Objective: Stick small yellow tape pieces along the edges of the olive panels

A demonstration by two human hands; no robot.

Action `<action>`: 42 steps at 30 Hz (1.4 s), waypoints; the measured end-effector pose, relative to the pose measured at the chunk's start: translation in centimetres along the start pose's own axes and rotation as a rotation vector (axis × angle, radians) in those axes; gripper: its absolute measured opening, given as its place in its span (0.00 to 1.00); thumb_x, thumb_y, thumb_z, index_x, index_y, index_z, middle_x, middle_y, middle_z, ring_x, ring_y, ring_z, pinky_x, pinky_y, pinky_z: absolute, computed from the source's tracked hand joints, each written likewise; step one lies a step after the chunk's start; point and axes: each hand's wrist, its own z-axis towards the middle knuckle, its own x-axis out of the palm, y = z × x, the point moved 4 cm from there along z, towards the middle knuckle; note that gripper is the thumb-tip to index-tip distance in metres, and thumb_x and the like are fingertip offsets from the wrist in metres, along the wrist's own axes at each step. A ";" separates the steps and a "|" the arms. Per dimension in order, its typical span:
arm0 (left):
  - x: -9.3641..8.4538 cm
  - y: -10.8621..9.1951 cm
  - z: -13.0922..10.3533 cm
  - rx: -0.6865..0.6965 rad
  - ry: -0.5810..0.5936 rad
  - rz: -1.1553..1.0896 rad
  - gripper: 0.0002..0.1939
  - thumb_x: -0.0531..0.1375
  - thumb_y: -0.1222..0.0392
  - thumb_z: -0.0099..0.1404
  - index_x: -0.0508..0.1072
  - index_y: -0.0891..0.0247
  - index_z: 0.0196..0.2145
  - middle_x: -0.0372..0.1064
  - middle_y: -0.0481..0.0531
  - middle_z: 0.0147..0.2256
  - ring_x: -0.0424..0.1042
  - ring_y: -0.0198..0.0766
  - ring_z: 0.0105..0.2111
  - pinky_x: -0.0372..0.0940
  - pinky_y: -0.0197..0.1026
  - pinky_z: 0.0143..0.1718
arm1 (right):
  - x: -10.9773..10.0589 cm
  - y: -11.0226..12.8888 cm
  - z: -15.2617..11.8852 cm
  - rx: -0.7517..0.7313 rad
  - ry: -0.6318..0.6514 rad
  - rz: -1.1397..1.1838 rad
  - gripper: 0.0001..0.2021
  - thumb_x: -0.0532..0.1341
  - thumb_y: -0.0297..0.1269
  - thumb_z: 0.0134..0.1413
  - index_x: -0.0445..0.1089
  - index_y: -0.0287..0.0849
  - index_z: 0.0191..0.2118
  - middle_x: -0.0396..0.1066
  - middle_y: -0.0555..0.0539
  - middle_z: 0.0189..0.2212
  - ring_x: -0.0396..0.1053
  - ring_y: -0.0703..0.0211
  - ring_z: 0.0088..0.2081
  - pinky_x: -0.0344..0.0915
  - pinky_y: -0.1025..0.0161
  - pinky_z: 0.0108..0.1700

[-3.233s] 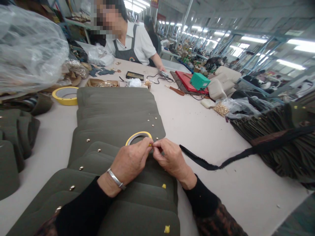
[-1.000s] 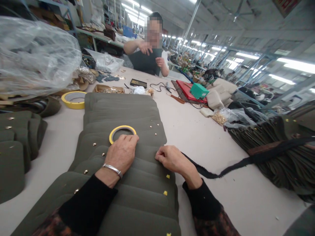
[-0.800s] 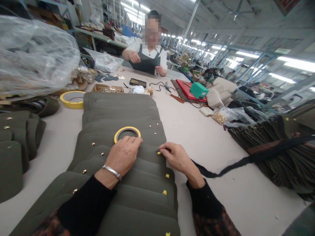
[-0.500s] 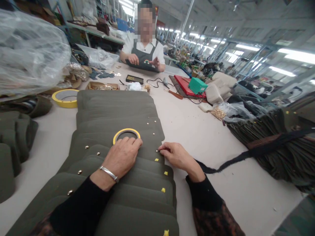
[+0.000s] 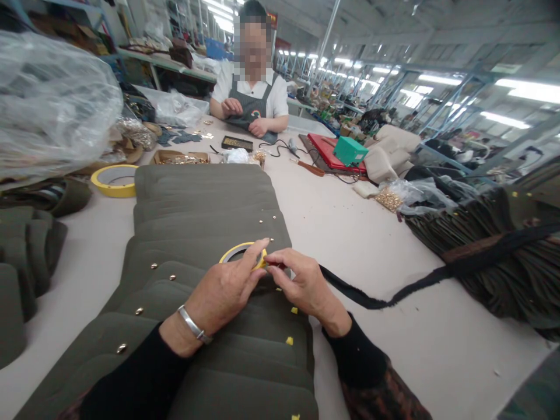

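My left hand, with a silver bangle at the wrist, grips a roll of yellow tape over the stacked panels. Thumb and fingers of my right hand are pinched together at the roll's right edge. Something small and dark red shows between them; I cannot make out what it is. Beneath both hands lie overlapping dark olive fabric panels. Metal studs dot their left side, with smaller ones near the right edge. Small yellow tape pieces stick along the right edge.
Another roll of yellow tape lies at the far left. Across the table sits a person in an apron. A green box rests on a red board. Bundled dark fabric, tied with a black strip, stands right.
My left hand has lifted the tape roll and moved right. My right hand has left the stud at the panel edge and now meets the roll. The person opposite has lowered one hand.
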 end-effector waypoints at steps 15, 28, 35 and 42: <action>0.4 -0.1 -0.1 -0.054 0.082 0.018 0.09 0.47 0.61 0.71 0.67 0.60 0.39 0.73 0.49 0.33 0.74 0.40 0.33 0.65 0.40 0.31 | 1.1 0.4 -0.4 -0.106 -0.119 -0.302 0.07 0.54 0.27 0.58 0.69 0.40 0.33 0.70 0.47 0.26 0.68 0.60 0.29 0.64 0.64 0.33; -1.1 -1.6 -0.3 -0.123 -0.201 0.042 0.08 0.50 0.61 0.70 0.65 0.60 0.33 0.70 0.46 0.27 0.70 0.35 0.24 0.58 0.38 0.26 | 0.4 -1.7 0.0 0.345 -0.279 -0.113 0.05 0.58 0.29 0.49 0.72 0.40 0.29 0.72 0.50 0.24 0.69 0.62 0.25 0.64 0.65 0.30; 0.4 -0.9 0.1 -0.094 0.158 0.265 0.09 0.48 0.64 0.71 0.67 0.62 0.37 0.71 0.52 0.32 0.70 0.42 0.32 0.61 0.42 0.32 | -0.6 -7.0 -0.8 0.694 -0.001 0.530 0.14 0.64 0.40 0.48 0.69 0.39 0.40 0.71 0.52 0.23 0.70 0.63 0.25 0.68 0.65 0.29; 1.5 -0.5 0.2 -0.076 0.296 0.247 0.09 0.49 0.65 0.69 0.68 0.62 0.38 0.69 0.54 0.34 0.65 0.45 0.36 0.61 0.46 0.37 | 0.1 -6.3 -1.3 0.608 0.169 0.444 0.16 0.63 0.34 0.50 0.65 0.39 0.46 0.70 0.53 0.27 0.68 0.65 0.28 0.65 0.66 0.33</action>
